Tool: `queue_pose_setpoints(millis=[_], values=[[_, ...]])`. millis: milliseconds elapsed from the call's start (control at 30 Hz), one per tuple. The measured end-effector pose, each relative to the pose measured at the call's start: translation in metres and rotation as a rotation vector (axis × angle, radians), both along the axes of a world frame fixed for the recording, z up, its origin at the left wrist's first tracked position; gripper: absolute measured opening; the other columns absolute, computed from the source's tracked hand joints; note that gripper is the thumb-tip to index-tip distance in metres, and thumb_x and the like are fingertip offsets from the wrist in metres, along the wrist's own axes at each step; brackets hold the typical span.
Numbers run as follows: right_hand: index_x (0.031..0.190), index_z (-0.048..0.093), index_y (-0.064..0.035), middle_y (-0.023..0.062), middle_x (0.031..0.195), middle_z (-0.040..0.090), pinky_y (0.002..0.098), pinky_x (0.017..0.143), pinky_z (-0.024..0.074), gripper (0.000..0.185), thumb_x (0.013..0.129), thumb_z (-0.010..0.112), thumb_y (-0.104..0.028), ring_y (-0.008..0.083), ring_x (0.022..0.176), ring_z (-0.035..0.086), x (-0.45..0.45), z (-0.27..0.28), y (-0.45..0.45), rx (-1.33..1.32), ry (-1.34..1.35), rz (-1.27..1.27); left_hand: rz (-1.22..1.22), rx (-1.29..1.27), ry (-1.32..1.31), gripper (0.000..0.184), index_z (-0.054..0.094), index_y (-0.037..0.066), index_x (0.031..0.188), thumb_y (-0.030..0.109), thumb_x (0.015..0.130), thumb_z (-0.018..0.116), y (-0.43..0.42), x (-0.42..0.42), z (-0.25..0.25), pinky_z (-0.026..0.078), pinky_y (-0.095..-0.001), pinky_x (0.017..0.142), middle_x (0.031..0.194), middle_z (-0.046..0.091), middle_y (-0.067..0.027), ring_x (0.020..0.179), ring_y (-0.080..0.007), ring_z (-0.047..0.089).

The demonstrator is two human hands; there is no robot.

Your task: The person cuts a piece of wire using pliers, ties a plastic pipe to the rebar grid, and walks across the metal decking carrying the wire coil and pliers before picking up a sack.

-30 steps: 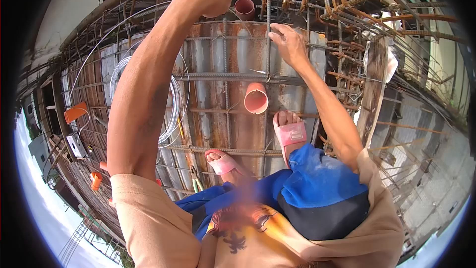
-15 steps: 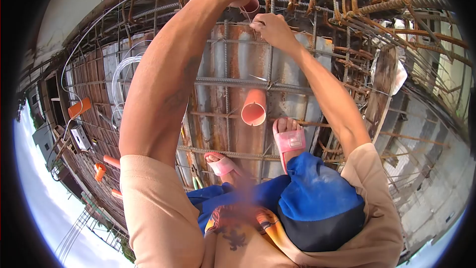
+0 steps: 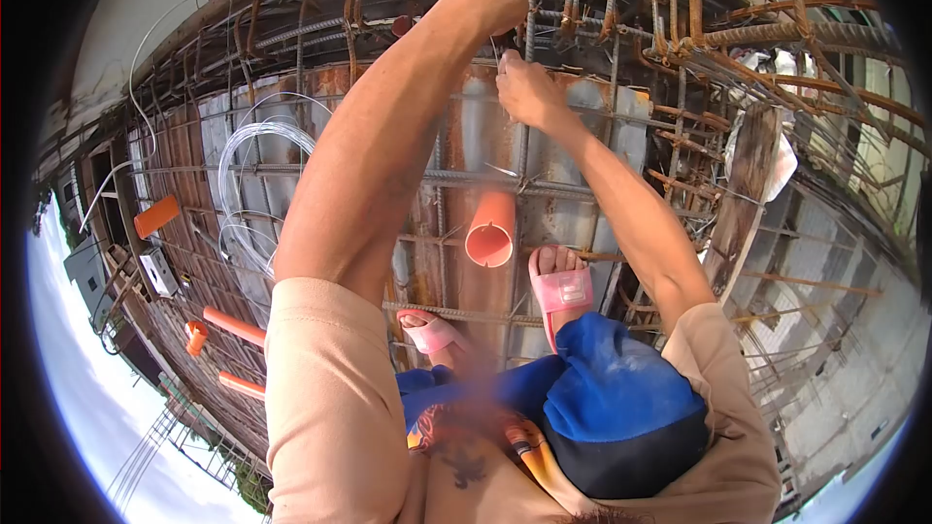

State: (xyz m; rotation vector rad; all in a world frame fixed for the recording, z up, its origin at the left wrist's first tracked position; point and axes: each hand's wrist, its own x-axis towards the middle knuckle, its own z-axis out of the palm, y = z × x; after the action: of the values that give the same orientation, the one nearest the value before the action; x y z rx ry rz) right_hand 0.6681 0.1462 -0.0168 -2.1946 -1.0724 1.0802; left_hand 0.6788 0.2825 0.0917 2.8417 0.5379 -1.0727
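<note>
My left hand [image 3: 490, 2] is curled closed at the top of the rebar grid, its fingertips mostly hidden, beside an upright bar. Just below it, my right hand [image 3: 529, 92] has its fingers pinched together. A thin wire [image 3: 496, 50] shows in the small gap between both hands, reaching the right fingertips. Under them, steel bars [image 3: 558, 184] cross over rusty corrugated sheets [image 3: 582, 97]. An orange pipe [image 3: 491, 228] stands up between the bars, below my hands and near my feet.
A coil of silvery wire [image 3: 233, 150] lies on the bars at left. Further left are several orange pipe pieces [image 3: 156, 217] and a white box [image 3: 157, 273]. Thick rusty rebar [image 3: 825, 32] juts in at upper right, above a wooden post [image 3: 743, 189]. My pink sandals [image 3: 564, 289] rest low in view.
My left hand has moved right along the top bars. My right hand has shifted left and closed from a looser pose, so both hands are now close together. The view has shifted slightly.
</note>
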Motion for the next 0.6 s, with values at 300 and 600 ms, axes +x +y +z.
queue_pose_setpoints(millis=[300, 600], values=[[0.12, 0.039, 0.0111, 0.0206, 0.074, 0.069, 0.0429, 0.069, 0.0535, 0.048, 0.081, 0.053, -0.014, 0.0343, 0.08, 0.069, 0.006, -0.02, 0.002, -0.103, 0.371, 0.092, 0.003, 0.04, 0.023, 0.032, 0.069, 0.012, 0.114, 0.016, 0.084, 0.059, -0.006, 0.001, -0.03, 0.055, -0.0391, 0.076, 0.118, 0.066, -0.0085, 0.106, -0.0262, 0.066], [0.112, 0.036, 0.0095, 0.0227, 0.079, 0.065, 0.0408, 0.064, 0.0527, 0.065, 0.069, 0.077, -0.016, 0.0346, 0.068, 0.067, 0.0, 0.001, 0.004, -0.145, 0.201, 0.262, -0.099, 0.104, -0.278, 0.019, 0.072, 0.01, 0.092, 0.017, 0.082, 0.057, 0.001, -0.018, -0.062, 0.054, -0.0409, 0.069, 0.097, 0.071, -0.0118, 0.089, -0.0294, 0.07]])
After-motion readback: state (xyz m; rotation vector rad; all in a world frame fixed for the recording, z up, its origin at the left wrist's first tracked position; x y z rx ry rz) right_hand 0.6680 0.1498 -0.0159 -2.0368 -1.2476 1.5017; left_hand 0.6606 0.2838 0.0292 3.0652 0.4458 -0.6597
